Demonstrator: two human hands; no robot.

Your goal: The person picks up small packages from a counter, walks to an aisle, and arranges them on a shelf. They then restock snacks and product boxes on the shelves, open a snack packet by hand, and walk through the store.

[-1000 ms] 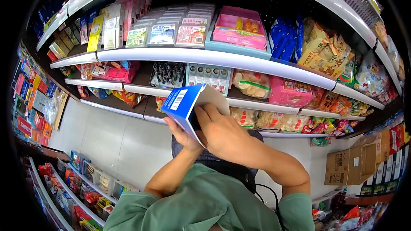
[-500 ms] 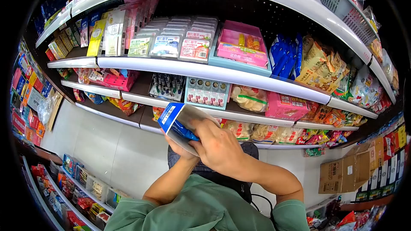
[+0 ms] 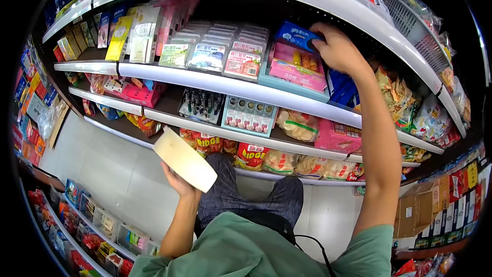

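Observation:
My left hand [image 3: 179, 183] holds an open cardboard box [image 3: 185, 159] from below, in front of the lower shelf. The box's pale inside faces up and shows nothing in it. My right hand [image 3: 338, 51] reaches up to the upper shelf, its fingers closed on the right end of a blue packet [image 3: 296, 35]. That packet is at the back edge of a pink display box [image 3: 297, 74], which holds a few yellow and orange items. Whether the packet rests on the box or hangs just over it I cannot tell.
Left of the pink box stand rows of clear-cased candy packs [image 3: 207, 55]. Blue bags [image 3: 342, 86] and snack bags lie beneath my right forearm. White shelf edges [image 3: 230, 86] run across the view. A brown carton [image 3: 415, 210] stands at the right.
My right hand has left the cardboard box and moved up and right to the upper shelf with the blue packet. My left hand has shifted left and tilted the box, its inside now showing.

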